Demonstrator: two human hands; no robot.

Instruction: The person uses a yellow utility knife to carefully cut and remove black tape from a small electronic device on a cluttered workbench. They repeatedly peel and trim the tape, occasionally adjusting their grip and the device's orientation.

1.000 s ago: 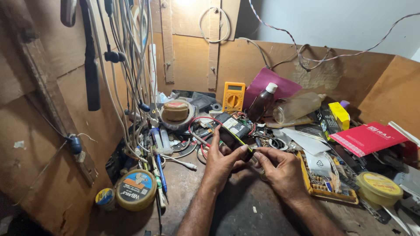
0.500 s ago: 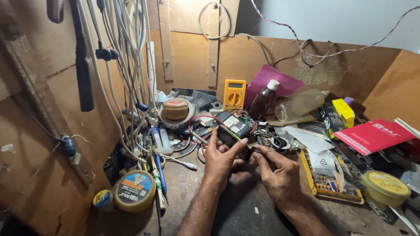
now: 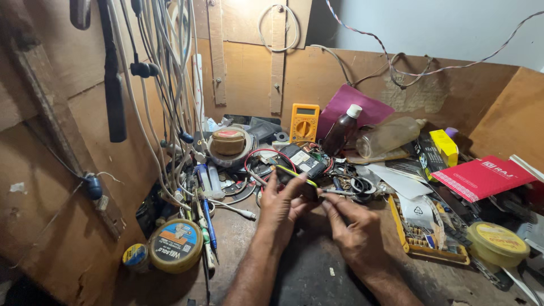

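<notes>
A small dark flat device with a yellow-green edge (image 3: 294, 180) is held just above the cluttered dark surface (image 3: 306, 272), in front of a tangle of wires. The left hand (image 3: 281, 204) grips it from below, fingers curled round it. The right hand (image 3: 354, 229) pinches a thin metal tool (image 3: 335, 192) touching the device's right end. Behind stand a yellow multimeter (image 3: 304, 122) and a brown bottle with a white cap (image 3: 341, 130).

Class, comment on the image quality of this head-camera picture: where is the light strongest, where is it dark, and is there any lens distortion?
Head view: brightest on the pale wall top right; deep shadow in the lower left corner below the round tin; wide-angle stretching leans the edges outward; the left hand and right hand are reasonably sharp.
</notes>
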